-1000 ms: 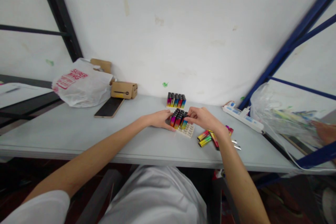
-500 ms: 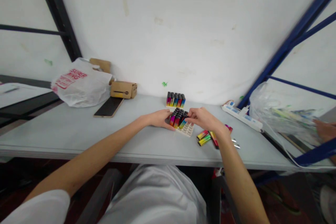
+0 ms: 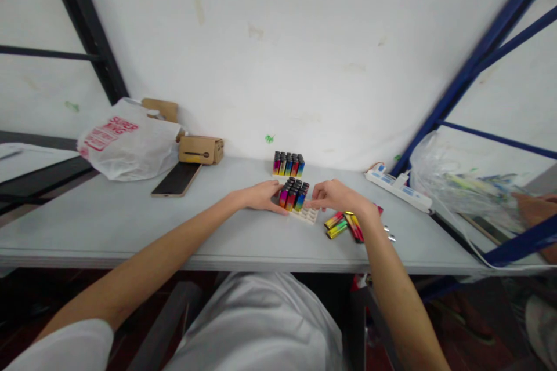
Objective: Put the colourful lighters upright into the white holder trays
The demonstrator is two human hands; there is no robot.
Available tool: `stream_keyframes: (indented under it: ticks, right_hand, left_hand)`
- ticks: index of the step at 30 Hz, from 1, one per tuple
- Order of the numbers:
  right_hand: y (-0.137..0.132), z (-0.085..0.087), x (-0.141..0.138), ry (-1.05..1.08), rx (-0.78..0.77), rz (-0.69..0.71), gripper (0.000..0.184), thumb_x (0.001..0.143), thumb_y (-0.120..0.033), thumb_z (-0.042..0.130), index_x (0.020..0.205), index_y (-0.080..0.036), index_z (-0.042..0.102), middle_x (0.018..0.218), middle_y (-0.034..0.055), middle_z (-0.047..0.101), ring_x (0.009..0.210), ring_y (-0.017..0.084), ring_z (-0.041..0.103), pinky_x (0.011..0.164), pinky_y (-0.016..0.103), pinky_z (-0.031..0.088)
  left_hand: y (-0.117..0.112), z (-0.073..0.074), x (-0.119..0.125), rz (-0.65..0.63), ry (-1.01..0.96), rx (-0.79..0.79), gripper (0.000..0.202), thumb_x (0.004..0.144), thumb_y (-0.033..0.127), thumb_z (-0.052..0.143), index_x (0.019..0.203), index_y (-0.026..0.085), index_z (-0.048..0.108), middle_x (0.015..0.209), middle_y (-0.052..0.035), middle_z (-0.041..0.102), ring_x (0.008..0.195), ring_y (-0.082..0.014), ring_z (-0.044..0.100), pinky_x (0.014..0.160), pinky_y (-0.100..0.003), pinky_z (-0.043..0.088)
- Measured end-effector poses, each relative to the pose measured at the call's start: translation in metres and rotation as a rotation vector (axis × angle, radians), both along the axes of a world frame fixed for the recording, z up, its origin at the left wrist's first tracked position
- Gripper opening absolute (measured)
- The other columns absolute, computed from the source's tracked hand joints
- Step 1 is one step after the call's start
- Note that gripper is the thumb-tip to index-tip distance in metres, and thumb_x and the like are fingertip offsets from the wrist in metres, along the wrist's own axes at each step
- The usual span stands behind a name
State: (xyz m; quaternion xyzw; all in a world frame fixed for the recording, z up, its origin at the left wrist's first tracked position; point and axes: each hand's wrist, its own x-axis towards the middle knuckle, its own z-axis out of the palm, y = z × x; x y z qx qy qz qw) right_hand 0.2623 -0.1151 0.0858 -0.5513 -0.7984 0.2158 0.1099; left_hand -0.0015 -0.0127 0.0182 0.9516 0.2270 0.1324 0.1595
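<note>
Several multicoloured cigarette lighters (image 3: 290, 197) with dark tops stand upright in a white holder tray (image 3: 308, 214), filling its left part; bare slots show on the right. My left hand (image 3: 260, 196) grips the tray's left side, thumb in front and fingers behind. Just right of the upright lighters is my right hand (image 3: 331, 196), fingers curved and parted, with no lighter visible in it. Loose lighters (image 3: 337, 228) lie beside the tray, partly hidden by my right forearm.
A second group of upright lighters (image 3: 289, 163) stands behind, near the wall. At left are a phone (image 3: 177, 178), a cardboard box (image 3: 200, 149) and a white plastic bag (image 3: 130, 142). A power strip (image 3: 399, 190) lies at right; another person's hand (image 3: 533, 211) shows beyond the blue frame (image 3: 461, 78).
The lighter at my right fingertips was tilted and now stands upright in the tray. My right fingers have come off it. The view has shifted slightly.
</note>
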Motion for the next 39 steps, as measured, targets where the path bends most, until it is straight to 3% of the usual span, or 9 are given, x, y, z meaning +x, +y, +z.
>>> stream_keyframes:
  ticks: [2,10,19,22,26,29,32,34,39]
  right_hand:
    - [0.002,0.001,0.028,0.005,-0.075,-0.028,0.048,0.088,-0.065,0.070,0.097,-0.018,0.073,0.083,0.0070,0.081,0.075,0.022,0.074,0.069,0.029,0.053]
    - [0.008,-0.007,0.137,-0.245,-0.068,-0.512,0.044,0.091,-0.041,0.072,0.126,-0.015,0.068,0.122,0.0153,0.076,0.104,0.027,0.074,0.087,0.033,0.058]
    - [-0.012,-0.030,0.191,-0.012,-0.337,-0.858,0.069,0.074,-0.060,0.083,0.127,-0.020,0.065,0.133,0.0193,0.069,0.108,0.030,0.071,0.070,0.037,0.066]
    - [-0.014,-0.032,0.190,0.029,-0.362,-0.847,0.075,0.070,-0.057,0.088,0.130,-0.019,0.062,0.129,0.0185,0.071,0.106,0.028,0.072,0.072,0.033,0.066]
    - [-0.007,-0.029,0.177,0.070,-0.368,-0.689,0.063,0.081,-0.051,0.082,0.131,-0.017,0.064,0.125,0.0168,0.073,0.106,0.026,0.072,0.079,0.031,0.066]
    - [-0.010,-0.030,0.167,-0.036,-0.184,-0.594,0.056,0.093,-0.056,0.067,0.133,-0.016,0.065,0.127,0.0184,0.072,0.116,0.031,0.070,0.096,0.043,0.062]
    - [-0.030,-0.045,0.150,-0.199,0.111,-0.541,0.054,0.101,-0.055,0.052,0.141,-0.020,0.063,0.149,0.0189,0.059,0.144,0.037,0.049,0.120,0.054,0.039]
    - [-0.050,-0.061,0.131,-0.237,0.209,-0.518,0.056,0.103,-0.058,0.045,0.151,-0.030,0.055,0.163,0.0117,0.045,0.156,0.038,0.029,0.125,0.059,0.028]
    - [-0.071,-0.091,0.085,-0.308,0.143,-0.489,0.070,0.101,-0.075,0.026,0.161,-0.042,0.039,0.172,0.0049,0.029,0.158,0.043,0.019,0.120,0.072,0.023]
  left_hand:
    - [0.000,0.000,0.000,0.000,0.012,-0.014,0.071,0.079,0.072,0.074,0.124,0.018,0.065,0.116,-0.0098,0.068,0.105,-0.0288,0.063,0.095,-0.034,0.048]
    - [0.000,0.002,0.000,0.027,0.038,-0.001,0.072,0.078,0.074,0.073,0.121,0.016,0.066,0.115,-0.0102,0.068,0.105,-0.0292,0.063,0.098,-0.035,0.049]
    - [0.000,0.002,0.000,0.040,0.054,0.006,0.071,0.078,0.075,0.072,0.118,0.016,0.067,0.111,-0.0104,0.068,0.102,-0.0299,0.064,0.095,-0.036,0.050]
    - [0.000,0.002,-0.001,0.055,0.054,-0.002,0.075,0.077,0.077,0.072,0.120,0.015,0.066,0.114,-0.0116,0.068,0.105,-0.0309,0.064,0.096,-0.037,0.050]
    - [0.001,0.001,-0.001,0.036,0.039,-0.016,0.075,0.077,0.077,0.071,0.122,0.018,0.066,0.117,-0.0106,0.068,0.107,-0.0303,0.063,0.098,-0.037,0.049]
    - [0.001,0.000,-0.002,0.036,0.023,-0.023,0.075,0.077,0.076,0.072,0.125,0.019,0.065,0.120,-0.0105,0.068,0.108,-0.0298,0.063,0.098,-0.037,0.049]
    - [0.001,0.001,-0.002,0.062,0.040,-0.020,0.076,0.077,0.077,0.072,0.122,0.017,0.066,0.121,-0.0125,0.068,0.108,-0.0317,0.064,0.098,-0.039,0.050]
    - [0.001,0.001,-0.002,0.064,0.041,-0.024,0.076,0.076,0.077,0.073,0.122,0.016,0.066,0.121,-0.0129,0.068,0.110,-0.0330,0.064,0.099,-0.039,0.050]
    - [0.001,0.001,-0.002,0.069,0.037,-0.029,0.080,0.076,0.078,0.072,0.126,0.017,0.065,0.121,-0.0130,0.069,0.109,-0.0337,0.065,0.098,-0.040,0.051]
